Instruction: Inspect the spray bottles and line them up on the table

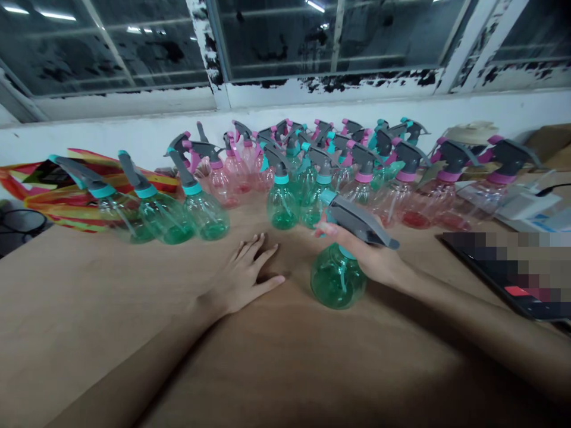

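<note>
My right hand (377, 255) is closed around the neck of a green spray bottle (335, 282), just under its grey trigger head with a turquoise nozzle. The bottle is upright at the middle of the wooden table (267, 368); whether its base touches the wood I cannot tell. My left hand (243, 276) lies on the table to the left of that bottle, fingers spread, holding nothing. Beyond it stand two more green spray bottles (284, 205). Off to the left is a short row of green spray bottles (206, 214) with turquoise collars.
Several pink spray bottles (417, 205) with grey heads line the back and right. A phone or tablet (486, 270) lies at the right edge, near a white box-like object (530, 202). Red and yellow packaging (62, 202) sits at far left. A white wall and windows rise behind.
</note>
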`<state>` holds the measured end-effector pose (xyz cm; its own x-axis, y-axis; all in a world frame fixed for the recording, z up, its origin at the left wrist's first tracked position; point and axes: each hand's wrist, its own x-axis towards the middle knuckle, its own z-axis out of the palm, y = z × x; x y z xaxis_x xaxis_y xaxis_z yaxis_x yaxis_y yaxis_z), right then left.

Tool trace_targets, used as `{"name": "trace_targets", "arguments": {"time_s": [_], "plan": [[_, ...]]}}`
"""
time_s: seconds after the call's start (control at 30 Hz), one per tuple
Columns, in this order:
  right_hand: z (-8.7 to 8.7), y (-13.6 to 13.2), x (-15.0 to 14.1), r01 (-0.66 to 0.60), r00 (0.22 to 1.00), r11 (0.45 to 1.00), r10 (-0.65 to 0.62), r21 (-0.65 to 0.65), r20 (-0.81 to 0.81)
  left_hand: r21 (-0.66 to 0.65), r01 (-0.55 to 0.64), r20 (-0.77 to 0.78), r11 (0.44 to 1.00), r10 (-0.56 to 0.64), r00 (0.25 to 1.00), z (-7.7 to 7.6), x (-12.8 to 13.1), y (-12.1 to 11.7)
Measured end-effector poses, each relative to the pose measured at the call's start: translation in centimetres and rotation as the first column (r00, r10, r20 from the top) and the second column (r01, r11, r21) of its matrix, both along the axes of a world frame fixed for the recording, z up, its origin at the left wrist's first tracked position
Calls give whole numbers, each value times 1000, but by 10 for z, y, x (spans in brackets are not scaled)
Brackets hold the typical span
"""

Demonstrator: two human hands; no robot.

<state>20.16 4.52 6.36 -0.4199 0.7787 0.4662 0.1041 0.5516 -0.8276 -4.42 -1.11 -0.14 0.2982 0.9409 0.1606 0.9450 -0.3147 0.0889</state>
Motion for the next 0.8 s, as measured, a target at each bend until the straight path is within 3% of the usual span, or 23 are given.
{"name": "trace_targets", "arguments": {"time_s": [0.1,0.3,0.47,0.8], "plan": [[0,-1,0,54,998,999,-54,4,24,-9,-5,-10,1000,5,1000,2,1,0],[-4,4,-3,-111,990,994,111,4,-86,-7,7,-13,1000,-7,1000,3,0,1],[-6,3,-4,-155,974,987,148,-29,-170,-15,3,-15,1000,-3,1000,3,-1,2],[-4,2,-3,-152,981,987,145,-45,-125,-3,6,1,1000,-6,1000,4,-1,1]]}}
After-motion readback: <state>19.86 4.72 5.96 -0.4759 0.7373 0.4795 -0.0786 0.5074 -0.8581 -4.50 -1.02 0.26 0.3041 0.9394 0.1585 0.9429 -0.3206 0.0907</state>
